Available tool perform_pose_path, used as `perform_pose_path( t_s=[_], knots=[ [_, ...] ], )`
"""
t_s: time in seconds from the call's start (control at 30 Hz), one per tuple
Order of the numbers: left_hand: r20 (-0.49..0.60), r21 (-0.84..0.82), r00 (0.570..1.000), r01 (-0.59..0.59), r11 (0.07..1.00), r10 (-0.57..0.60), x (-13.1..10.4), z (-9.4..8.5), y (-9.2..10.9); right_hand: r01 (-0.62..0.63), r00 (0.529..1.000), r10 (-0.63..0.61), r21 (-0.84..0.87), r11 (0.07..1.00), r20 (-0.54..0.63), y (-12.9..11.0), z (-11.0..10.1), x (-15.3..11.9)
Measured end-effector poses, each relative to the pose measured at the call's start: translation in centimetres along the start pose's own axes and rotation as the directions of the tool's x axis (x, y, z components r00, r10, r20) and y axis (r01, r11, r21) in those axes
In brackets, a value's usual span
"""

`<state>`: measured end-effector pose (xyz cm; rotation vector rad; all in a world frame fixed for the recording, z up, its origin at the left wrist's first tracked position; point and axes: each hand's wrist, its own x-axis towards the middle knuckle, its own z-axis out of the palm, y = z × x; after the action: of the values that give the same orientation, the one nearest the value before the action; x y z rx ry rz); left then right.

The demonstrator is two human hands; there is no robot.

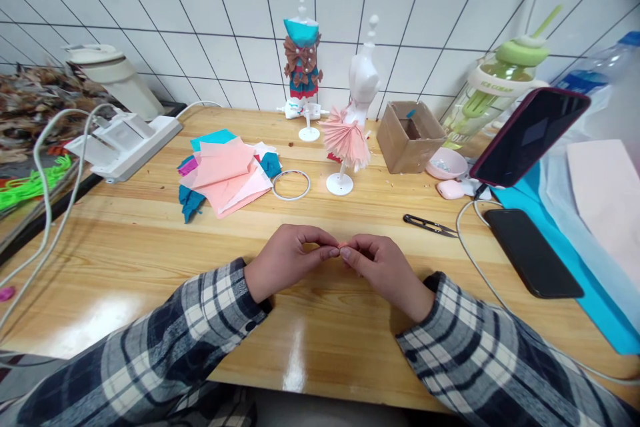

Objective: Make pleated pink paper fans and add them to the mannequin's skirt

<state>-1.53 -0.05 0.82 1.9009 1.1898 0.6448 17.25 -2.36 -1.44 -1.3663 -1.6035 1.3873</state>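
Observation:
My left hand [295, 253] and my right hand [383, 267] meet over the middle of the wooden table, thumbs and forefingers pinched together. Between the fingertips shows a tiny bit of pink paper [343, 246]; most of it is hidden. Behind my hands stands a white mini mannequin [364, 77] wearing a pleated pink paper skirt [346, 139]. Beside it, a second mannequin is dressed in a blue, brown and red outfit [303, 63]. A pile of pink paper sheets [230, 173] with blue scraps lies to the left, next to a white ring [291, 185].
Black thread snips [430, 225] lie to the right, near a dark phone [533, 252] and a white cable. Farther back are a cardboard box [411, 137], a pink bowl [447, 163], a propped phone [531, 137] and a bottle [493, 90]. A power strip [130, 147] sits at left.

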Motion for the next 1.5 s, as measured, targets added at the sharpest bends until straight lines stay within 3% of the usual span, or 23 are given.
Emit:
perform_pose_path(
  t_s=[0.33, 0.47, 0.57, 0.67, 0.73, 0.8, 0.87, 0.97, 1.1, 1.23, 1.33, 1.43, 1.5],
  knots=[
    [0.019, -0.138, 0.997, 0.081, 0.987, -0.08, -0.1, 0.3, -0.1, 0.022, 0.999, -0.022, -0.008, 1.0, -0.027, 0.2, 0.0, 0.1],
    [-0.036, -0.247, 0.995, 0.084, 0.965, -0.096, 0.1, 0.2, -0.6, 0.035, 0.999, -0.037, 0.122, 0.992, 0.017, 0.1, -0.4, 0.2],
    [-0.069, -0.228, 0.996, 0.047, 0.973, -0.064, 0.2, 0.1, -0.9, 0.001, 0.999, -0.007, 0.169, 0.986, 0.037, 0.1, -0.7, 0.4],
    [-0.088, -0.103, 0.996, -0.015, 0.995, 0.006, 0.0, 0.0, -0.9, -0.058, 0.997, 0.047, 0.191, 0.98, 0.058, 0.2, -0.9, 0.7],
    [-0.074, 0.088, 0.984, -0.153, 0.984, 0.159, -0.3, -0.2, -0.6, -0.106, 0.992, 0.091, 0.176, 0.979, 0.091, 0.2, -1.1, 0.8],
    [0.008, 0.316, 0.935, -0.337, 0.887, 0.353, -0.6, -0.5, -0.2, -0.072, 0.994, 0.066, 0.077, 0.994, 0.083, 0.1, -1.4, 0.9],
    [0.101, 0.481, 0.875, -0.46, 0.746, 0.474, -0.8, -1.0, 0.1, 0.067, 0.997, -0.063, -0.087, 0.994, 0.049, 0.0, -1.7, 1.0],
    [0.256, 0.578, 0.812, -0.563, 0.59, 0.524, -0.9, -1.4, 0.1, 0.308, 0.951, -0.286, -0.321, 0.896, 0.115, 0.1, -2.1, 1.1],
    [0.391, 0.56, 0.793, -0.607, 0.564, 0.466, -0.5, -1.2, -0.5, 0.465, 0.883, -0.361, -0.462, 0.755, 0.3, 0.6, -2.4, 1.1],
    [0.436, 0.514, 0.788, -0.614, 0.599, 0.434, -0.2, -0.6, -0.7, 0.469, 0.882, -0.369, -0.611, 0.637, 0.293, 0.5, -2.3, 0.6],
    [0.46, 0.491, 0.792, -0.603, 0.629, 0.4, -0.3, -0.1, -0.4, 0.476, 0.858, -0.429, -0.749, 0.46, 0.282, -0.2, -1.9, -0.3],
    [0.418, 0.513, 0.832, -0.547, 0.661, 0.364, -0.3, 0.5, 0.0, 0.488, 0.814, -0.491, -0.824, 0.289, 0.31, -0.9, -1.2, -1.2],
    [0.369, 0.533, 0.865, -0.496, 0.685, 0.34, -0.4, 1.0, 0.1, 0.467, 0.809, -0.508, -0.847, 0.253, 0.294, -1.2, -0.7, -1.7]
  ],
)
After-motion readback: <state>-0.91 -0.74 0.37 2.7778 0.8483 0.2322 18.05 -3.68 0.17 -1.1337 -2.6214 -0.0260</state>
